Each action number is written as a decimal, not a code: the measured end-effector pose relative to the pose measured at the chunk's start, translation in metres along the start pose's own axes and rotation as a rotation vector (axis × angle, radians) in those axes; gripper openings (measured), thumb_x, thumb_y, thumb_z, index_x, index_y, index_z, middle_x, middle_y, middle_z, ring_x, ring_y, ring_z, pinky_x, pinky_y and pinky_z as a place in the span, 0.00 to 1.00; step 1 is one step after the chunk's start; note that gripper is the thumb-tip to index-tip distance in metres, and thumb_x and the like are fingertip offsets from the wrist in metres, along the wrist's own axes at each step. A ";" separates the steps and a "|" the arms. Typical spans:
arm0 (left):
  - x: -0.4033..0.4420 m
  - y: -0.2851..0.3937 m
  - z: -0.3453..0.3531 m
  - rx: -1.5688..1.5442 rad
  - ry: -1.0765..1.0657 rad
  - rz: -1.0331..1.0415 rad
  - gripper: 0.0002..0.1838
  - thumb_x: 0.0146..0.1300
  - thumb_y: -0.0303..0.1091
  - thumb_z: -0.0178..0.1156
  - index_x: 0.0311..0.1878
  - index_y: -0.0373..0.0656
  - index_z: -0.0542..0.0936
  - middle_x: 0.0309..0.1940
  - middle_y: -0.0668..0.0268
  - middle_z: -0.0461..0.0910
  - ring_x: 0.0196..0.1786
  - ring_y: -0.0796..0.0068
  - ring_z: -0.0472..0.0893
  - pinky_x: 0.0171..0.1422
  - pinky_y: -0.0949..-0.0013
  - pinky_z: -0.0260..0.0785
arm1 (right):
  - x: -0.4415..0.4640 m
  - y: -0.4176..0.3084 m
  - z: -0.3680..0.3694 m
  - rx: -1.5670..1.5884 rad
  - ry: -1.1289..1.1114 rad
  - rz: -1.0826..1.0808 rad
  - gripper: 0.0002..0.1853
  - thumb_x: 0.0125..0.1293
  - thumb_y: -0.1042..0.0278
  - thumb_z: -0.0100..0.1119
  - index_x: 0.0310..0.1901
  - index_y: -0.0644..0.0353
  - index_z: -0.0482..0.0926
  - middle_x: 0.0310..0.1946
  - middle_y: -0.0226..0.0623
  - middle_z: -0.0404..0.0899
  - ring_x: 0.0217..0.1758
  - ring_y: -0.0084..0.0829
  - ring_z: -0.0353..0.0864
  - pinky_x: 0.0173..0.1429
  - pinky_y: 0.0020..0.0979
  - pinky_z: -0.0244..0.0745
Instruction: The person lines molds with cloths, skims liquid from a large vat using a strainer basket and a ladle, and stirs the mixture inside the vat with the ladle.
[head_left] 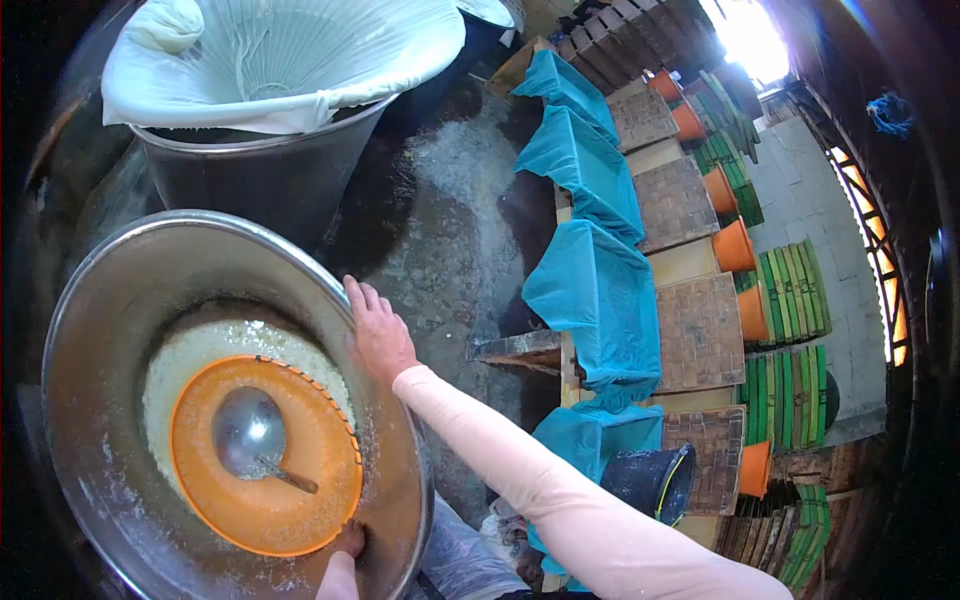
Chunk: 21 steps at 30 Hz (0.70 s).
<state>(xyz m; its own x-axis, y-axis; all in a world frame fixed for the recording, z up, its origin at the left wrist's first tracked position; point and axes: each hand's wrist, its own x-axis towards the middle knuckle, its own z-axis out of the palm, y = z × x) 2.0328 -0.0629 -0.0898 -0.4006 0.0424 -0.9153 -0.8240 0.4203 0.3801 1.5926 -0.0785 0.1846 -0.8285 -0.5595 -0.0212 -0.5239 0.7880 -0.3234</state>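
Note:
A large metal vat [90,400] fills the lower left, with whitish curd-like liquid [160,400] inside. An orange basket [215,500] sits in that liquid, and a metal ladle [248,432] rests inside the basket. My right hand [380,335] lies at the vat's right rim, its fingers over the edge and holding it. Low in the vat, my left hand [348,540] touches the basket's lower right rim; most of its fingers are hidden.
Behind the vat stands a metal drum [250,180] topped with white cloth [400,40]. On the right are blue cloth-lined trays [600,290], woven mats [695,330], orange buckets [733,245], green slatted racks [790,290] and a black bucket [640,480].

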 end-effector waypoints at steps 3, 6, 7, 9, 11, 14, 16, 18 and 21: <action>-0.003 0.010 -0.008 -0.022 -0.035 -0.035 0.28 0.73 0.54 0.35 0.66 0.48 0.69 0.68 0.45 0.64 0.69 0.39 0.65 0.72 0.44 0.56 | 0.002 -0.002 -0.004 0.010 -0.022 0.001 0.44 0.55 0.72 0.66 0.72 0.58 0.53 0.64 0.50 0.65 0.63 0.50 0.71 0.63 0.44 0.73; 0.017 -0.009 0.008 0.023 -0.029 -0.014 0.28 0.73 0.53 0.36 0.66 0.47 0.69 0.67 0.44 0.66 0.68 0.39 0.66 0.71 0.44 0.58 | 0.000 -0.002 -0.001 0.003 -0.024 -0.002 0.45 0.54 0.72 0.66 0.73 0.59 0.52 0.63 0.50 0.66 0.63 0.50 0.71 0.63 0.43 0.73; 0.025 -0.018 0.016 0.073 -0.017 0.031 0.27 0.73 0.52 0.37 0.66 0.46 0.69 0.67 0.44 0.66 0.68 0.38 0.66 0.71 0.43 0.59 | 0.000 -0.001 -0.002 0.000 -0.024 -0.003 0.46 0.54 0.72 0.66 0.73 0.60 0.52 0.63 0.50 0.66 0.62 0.50 0.71 0.64 0.43 0.72; 0.022 -0.020 0.014 -0.010 0.102 0.293 0.27 0.73 0.50 0.40 0.67 0.44 0.68 0.65 0.43 0.68 0.68 0.39 0.66 0.72 0.44 0.58 | 0.009 0.012 0.002 -0.051 -0.016 0.008 0.46 0.54 0.71 0.65 0.73 0.60 0.51 0.64 0.50 0.66 0.63 0.50 0.70 0.65 0.43 0.71; 0.019 -0.006 0.011 -0.117 0.037 0.097 0.28 0.72 0.48 0.42 0.69 0.41 0.67 0.67 0.44 0.66 0.71 0.41 0.63 0.74 0.47 0.55 | 0.006 0.011 0.017 -0.087 -0.036 0.010 0.46 0.55 0.68 0.65 0.74 0.62 0.50 0.65 0.51 0.65 0.66 0.50 0.69 0.67 0.43 0.69; -0.033 0.045 -0.038 -0.054 -0.060 0.045 0.33 0.72 0.52 0.38 0.74 0.44 0.60 0.77 0.51 0.48 0.79 0.52 0.46 0.82 0.55 0.38 | 0.006 0.016 0.015 -0.050 0.005 -0.040 0.45 0.56 0.64 0.64 0.73 0.63 0.52 0.66 0.52 0.65 0.70 0.48 0.65 0.71 0.40 0.65; -0.009 0.026 -0.023 0.022 -0.107 -0.026 0.34 0.73 0.53 0.34 0.77 0.47 0.54 0.78 0.54 0.47 0.80 0.54 0.46 0.82 0.55 0.37 | 0.005 0.007 0.012 -0.052 0.009 -0.046 0.44 0.57 0.66 0.64 0.73 0.63 0.52 0.65 0.53 0.66 0.69 0.48 0.66 0.71 0.40 0.64; 0.023 0.002 0.015 0.040 -0.009 -0.050 0.33 0.73 0.54 0.31 0.77 0.49 0.54 0.78 0.57 0.48 0.80 0.57 0.48 0.82 0.54 0.39 | 0.007 0.009 0.012 0.000 0.032 -0.096 0.42 0.57 0.67 0.64 0.73 0.59 0.55 0.67 0.51 0.65 0.69 0.48 0.66 0.71 0.42 0.65; 0.008 0.013 0.001 -0.046 -0.049 -0.141 0.34 0.72 0.57 0.33 0.77 0.53 0.54 0.78 0.58 0.47 0.79 0.52 0.48 0.81 0.49 0.41 | 0.006 0.007 0.016 -0.014 0.048 -0.165 0.42 0.58 0.70 0.64 0.73 0.59 0.54 0.64 0.53 0.66 0.65 0.52 0.69 0.68 0.43 0.67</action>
<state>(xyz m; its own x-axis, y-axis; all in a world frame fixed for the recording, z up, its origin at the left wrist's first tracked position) 2.0192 -0.0558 -0.0923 -0.2604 0.0309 -0.9650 -0.8887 0.3830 0.2521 1.5866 -0.0803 0.1669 -0.7393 -0.6690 0.0764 -0.6561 0.6902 -0.3053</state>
